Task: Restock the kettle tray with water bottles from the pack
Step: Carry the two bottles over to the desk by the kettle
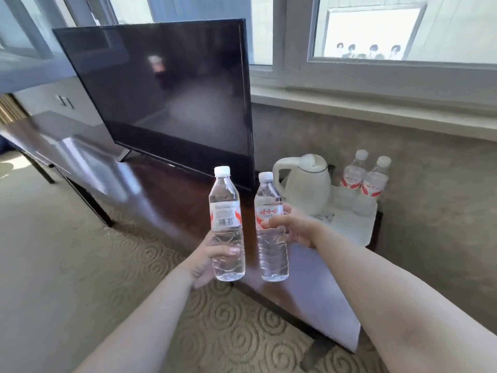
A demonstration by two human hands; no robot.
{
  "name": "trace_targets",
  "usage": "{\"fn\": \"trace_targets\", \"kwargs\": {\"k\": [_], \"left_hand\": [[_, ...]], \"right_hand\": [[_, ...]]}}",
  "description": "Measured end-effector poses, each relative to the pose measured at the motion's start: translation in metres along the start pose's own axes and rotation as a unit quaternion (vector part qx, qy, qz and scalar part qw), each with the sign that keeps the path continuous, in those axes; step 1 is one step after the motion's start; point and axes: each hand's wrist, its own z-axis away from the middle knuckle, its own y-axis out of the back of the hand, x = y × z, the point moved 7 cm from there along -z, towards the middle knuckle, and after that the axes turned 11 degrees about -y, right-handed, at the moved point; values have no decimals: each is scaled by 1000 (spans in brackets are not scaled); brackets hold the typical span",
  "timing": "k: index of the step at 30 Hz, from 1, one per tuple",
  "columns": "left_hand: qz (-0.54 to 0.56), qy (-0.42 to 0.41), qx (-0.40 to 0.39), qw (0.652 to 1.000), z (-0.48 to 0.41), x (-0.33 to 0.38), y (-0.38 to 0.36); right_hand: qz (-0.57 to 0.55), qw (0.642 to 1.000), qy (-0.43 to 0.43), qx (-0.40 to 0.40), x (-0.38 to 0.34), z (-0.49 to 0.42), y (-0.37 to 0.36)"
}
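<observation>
Already two bottles (364,175) stand on the tray (357,227); your left hand (209,261) and right hand (294,227) each grip another bottle, still unplaced.

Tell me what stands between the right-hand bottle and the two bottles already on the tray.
The white kettle stands between the right-hand bottle and the two bottles at the tray's far end, per the head view.

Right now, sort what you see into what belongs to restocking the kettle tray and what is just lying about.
Belongs to the job:
left hand holding a water bottle
right hand holding a second water bottle
white tray
white kettle
two bottles already on the tray

Just lying about:
television
dark wooden desk
window
patterned carpet
</observation>
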Motion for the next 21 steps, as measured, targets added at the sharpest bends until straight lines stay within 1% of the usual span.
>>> {"fn": "trace_targets", "kwargs": {"k": [4,10,14,18,21], "left_hand": [[-21,14,-42,999,-64,19,13],[-31,64,-105,992,-139,20,24],[-76,67,-179,979,-184,21,31],[-146,60,-244,957,-217,21,45],[-172,66,-256,949,-239,15,58]], "right_hand": [[-43,999,8,20,-30,-34,14],[-81,994,0,71,-43,-65,32],[-94,987,-1,133,-52,-78,36],[-129,972,6,197,-53,-90,34],[-150,955,7,256,-51,-104,28]]}}
